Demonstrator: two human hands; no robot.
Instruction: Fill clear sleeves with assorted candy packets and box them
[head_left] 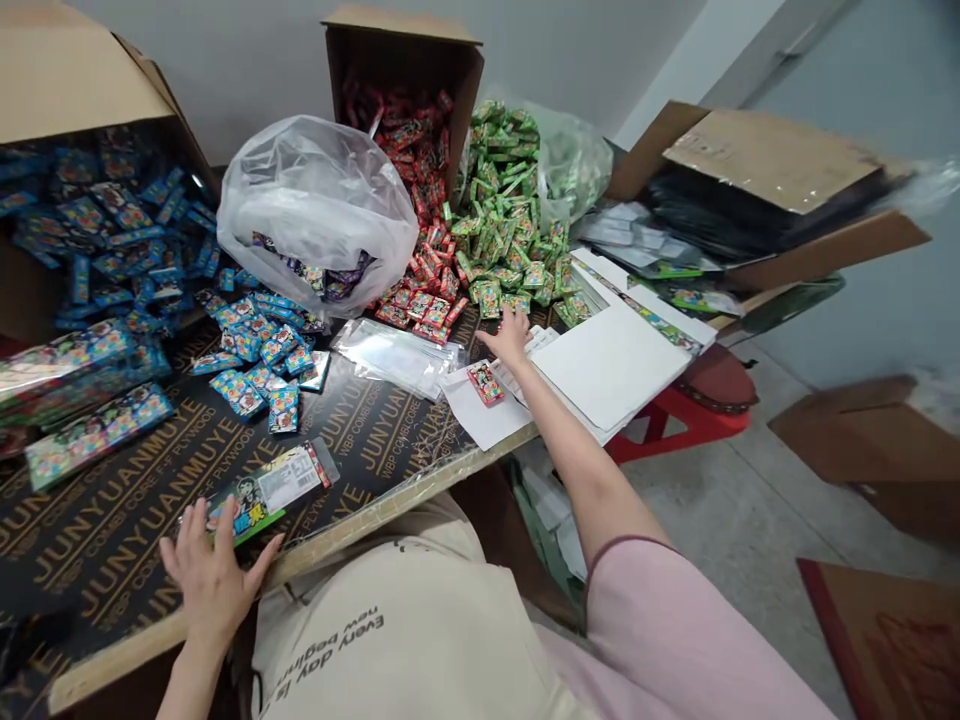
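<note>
The left hand (210, 575) lies low over the near edge of the surface (150, 520), palm down, fingers spread and thumb out wide, its fingertips at the end of a flat printed package (289, 480). The right arm stretches forward, and the right hand (511, 338) reaches with parted, slightly curved fingers to the near edge of the green packets (491, 225); whether the fingertips touch one, I cannot tell. Behind, a cardboard box (67, 70) on its side holds blue packets (105, 215), a translucent plastic bag (300, 180) holds purple packets (349, 278), and another cardboard box (405, 22) spills red packets (424, 165). The green packets spill beside a second plastic bag (577, 165).
</note>
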